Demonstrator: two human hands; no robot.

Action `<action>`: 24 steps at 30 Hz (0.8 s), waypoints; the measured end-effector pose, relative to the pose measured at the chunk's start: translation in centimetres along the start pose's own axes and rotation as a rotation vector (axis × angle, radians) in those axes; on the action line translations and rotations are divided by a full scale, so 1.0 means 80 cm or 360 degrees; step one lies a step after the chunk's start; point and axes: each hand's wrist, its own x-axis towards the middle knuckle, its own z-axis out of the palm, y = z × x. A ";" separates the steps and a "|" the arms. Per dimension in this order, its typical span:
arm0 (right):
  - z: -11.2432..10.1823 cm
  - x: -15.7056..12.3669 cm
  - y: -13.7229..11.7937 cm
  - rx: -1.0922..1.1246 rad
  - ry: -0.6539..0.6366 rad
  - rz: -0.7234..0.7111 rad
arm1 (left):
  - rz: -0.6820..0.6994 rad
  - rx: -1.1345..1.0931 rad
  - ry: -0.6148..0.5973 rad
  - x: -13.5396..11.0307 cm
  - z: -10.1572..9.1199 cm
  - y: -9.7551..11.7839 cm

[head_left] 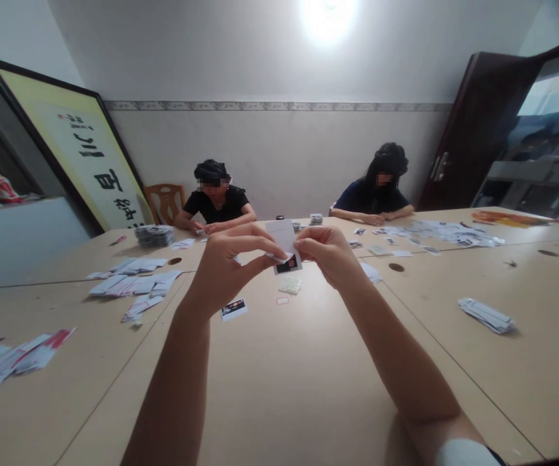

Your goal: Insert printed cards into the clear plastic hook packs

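Your left hand (235,257) and right hand (322,252) pinch opposite sides of the white card (281,233) at frame centre; grip lightly to avoid creases. On the surface (279,388), a printed picture (234,309) lies left of centre.

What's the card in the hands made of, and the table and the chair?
Card: probably paper or thin cardboard, matt white with a dark printed patch. Table: likely wood-look board, smooth and pale, with straight seams. Chair: seemingly varnished wood, given its orange-brown colour.
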 end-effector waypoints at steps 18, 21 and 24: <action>-0.008 0.014 0.016 0.0105 0.0239 0.0094 | 0.0041 0.0121 -0.0172 -0.003 -0.004 0.011; -0.012 0.020 0.022 0.0091 0.0283 0.0135 | 0.0010 0.0139 -0.0208 -0.004 -0.005 0.012; -0.015 0.024 0.026 0.0115 0.0309 0.0150 | -0.0015 0.0208 -0.0213 -0.004 -0.006 0.013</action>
